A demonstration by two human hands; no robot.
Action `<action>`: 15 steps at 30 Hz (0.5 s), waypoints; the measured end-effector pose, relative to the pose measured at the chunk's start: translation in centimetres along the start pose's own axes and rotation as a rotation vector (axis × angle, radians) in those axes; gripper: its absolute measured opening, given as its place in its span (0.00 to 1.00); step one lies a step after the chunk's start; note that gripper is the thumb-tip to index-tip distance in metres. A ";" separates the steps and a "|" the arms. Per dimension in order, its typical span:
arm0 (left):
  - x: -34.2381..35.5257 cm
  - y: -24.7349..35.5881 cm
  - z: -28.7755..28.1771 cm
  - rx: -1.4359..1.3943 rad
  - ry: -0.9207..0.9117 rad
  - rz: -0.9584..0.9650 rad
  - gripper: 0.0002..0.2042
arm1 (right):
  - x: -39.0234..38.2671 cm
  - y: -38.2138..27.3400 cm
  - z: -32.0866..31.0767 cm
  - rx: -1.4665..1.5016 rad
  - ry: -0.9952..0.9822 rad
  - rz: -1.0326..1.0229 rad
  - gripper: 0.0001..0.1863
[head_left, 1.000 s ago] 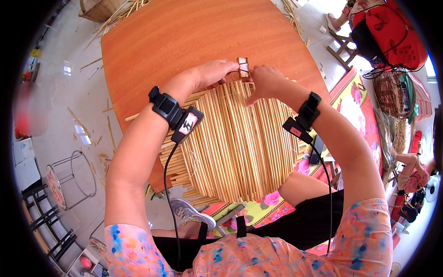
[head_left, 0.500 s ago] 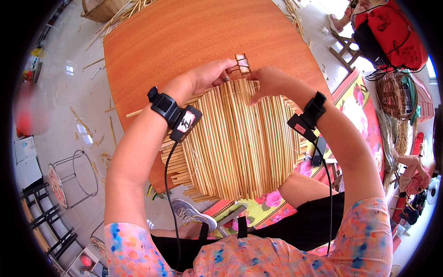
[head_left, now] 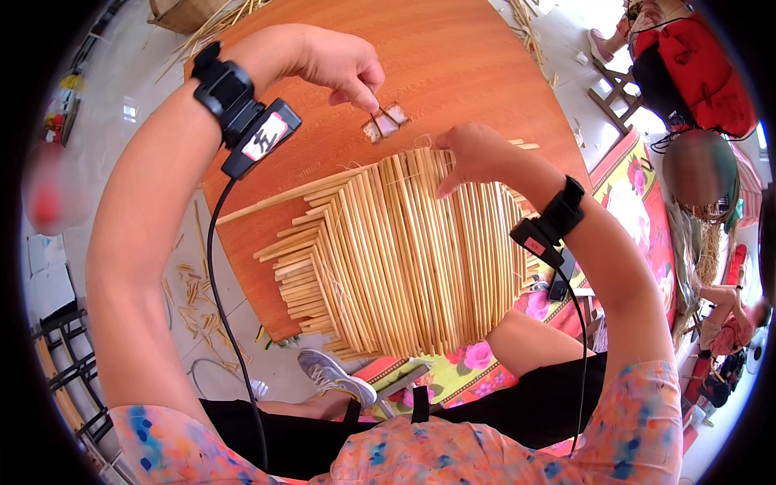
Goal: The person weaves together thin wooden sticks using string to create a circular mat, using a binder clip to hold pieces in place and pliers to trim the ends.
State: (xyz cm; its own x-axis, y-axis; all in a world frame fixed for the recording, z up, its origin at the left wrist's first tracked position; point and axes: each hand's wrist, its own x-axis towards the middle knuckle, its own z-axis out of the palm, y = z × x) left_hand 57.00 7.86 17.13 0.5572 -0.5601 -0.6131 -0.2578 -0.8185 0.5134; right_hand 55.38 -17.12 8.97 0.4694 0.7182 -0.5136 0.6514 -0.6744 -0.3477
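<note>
A panel of straw-coloured stalks (head_left: 404,250), laid side by side and tied with thin thread, leans tilted over the table's near edge. At its far edge my right hand (head_left: 477,155) is closed, thumb on the front face and fingers behind, partly hidden. My left hand (head_left: 343,71) is beyond the panel, above the table and apart from the stalks. Its thumb and fingers pinch a small flat pinkish-white card (head_left: 385,123) crossed by dark strands. Shorter stalk ends (head_left: 295,283) stick out in steps along the panel's left side.
The orange wooden table (head_left: 436,56) spreads beyond the panel. Cut stalk pieces (head_left: 194,295) litter the floor at left, and more long stalks (head_left: 214,28) lie by a basket (head_left: 174,14) at far left. At right are a flowered mat (head_left: 626,182) and a red bag (head_left: 703,73).
My left hand has moved away from the panel's far edge, up and to the left, carrying the small card. My right hand stays at the panel's edge.
</note>
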 end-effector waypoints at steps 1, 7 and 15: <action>0.6 0.2 -0.4 0.015 -0.058 0.001 0.13 | -0.2 -0.5 -0.6 0.002 -0.008 0.012 0.37; 3.7 1.1 -0.8 0.061 -0.254 -0.034 0.13 | -0.3 -0.9 -1.1 0.038 0.050 -0.048 0.32; 5.5 1.2 -0.1 0.117 -0.396 -0.057 0.15 | 0.3 -1.2 -1.2 0.010 0.035 -0.030 0.30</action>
State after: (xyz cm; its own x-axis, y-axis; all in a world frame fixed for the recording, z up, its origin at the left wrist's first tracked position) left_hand 59.84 3.81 14.39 0.2327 -0.5006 -0.8338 -0.3359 -0.8460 0.4141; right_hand 55.45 -15.95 10.15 0.4710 0.7433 -0.4749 0.6591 -0.6544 -0.3706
